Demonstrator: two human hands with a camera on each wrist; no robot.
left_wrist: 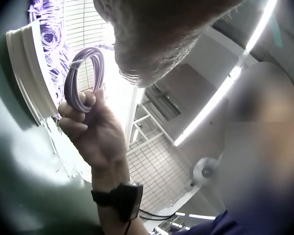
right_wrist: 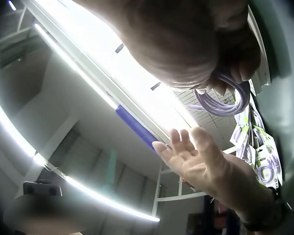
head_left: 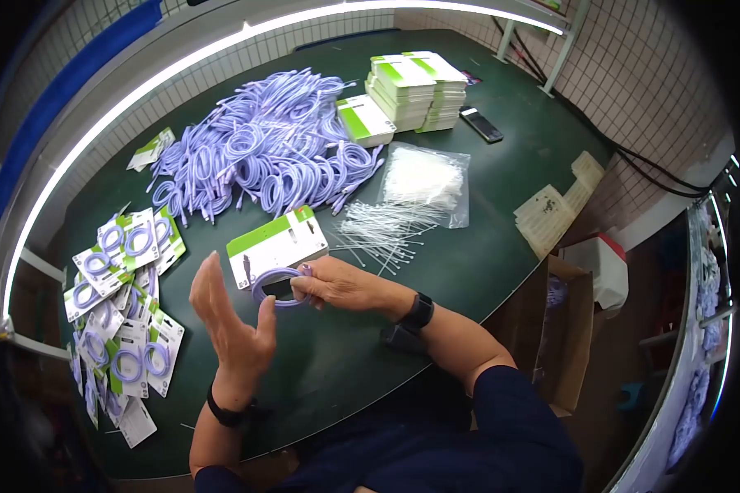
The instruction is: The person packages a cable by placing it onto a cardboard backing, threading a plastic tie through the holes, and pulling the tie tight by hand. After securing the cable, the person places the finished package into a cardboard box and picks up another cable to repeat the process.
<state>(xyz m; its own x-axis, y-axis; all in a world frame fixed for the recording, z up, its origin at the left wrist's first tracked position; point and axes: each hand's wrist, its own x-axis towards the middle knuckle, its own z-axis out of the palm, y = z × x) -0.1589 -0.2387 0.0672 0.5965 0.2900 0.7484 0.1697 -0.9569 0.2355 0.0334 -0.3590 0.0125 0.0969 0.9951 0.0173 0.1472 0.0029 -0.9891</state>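
Note:
My right hand [head_left: 335, 283] grips a coil of lilac cable [head_left: 259, 289] by its right side, thumb and fingers curled on it. In the left wrist view, a pale tie crosses the upper part of the coil [left_wrist: 79, 62]. To the coil's left, my left hand [head_left: 234, 329] is raised with straight fingers, its thumb apart and near the loop. The right wrist view shows that left hand [right_wrist: 210, 166] holding nothing, palm turned up. Just beyond the coil lies a stack of white and green cards [head_left: 284, 246] on the dark green table [head_left: 337, 361].
A large heap of lilac cable coils [head_left: 263, 140] covers the back. Carded coils [head_left: 127, 320] pile at the left. White cable ties [head_left: 386, 230] spill from a clear bag [head_left: 423, 177]. Card stacks [head_left: 419, 90] and a phone [head_left: 481, 123] sit behind. A cardboard box [head_left: 567, 329] stands beside the table.

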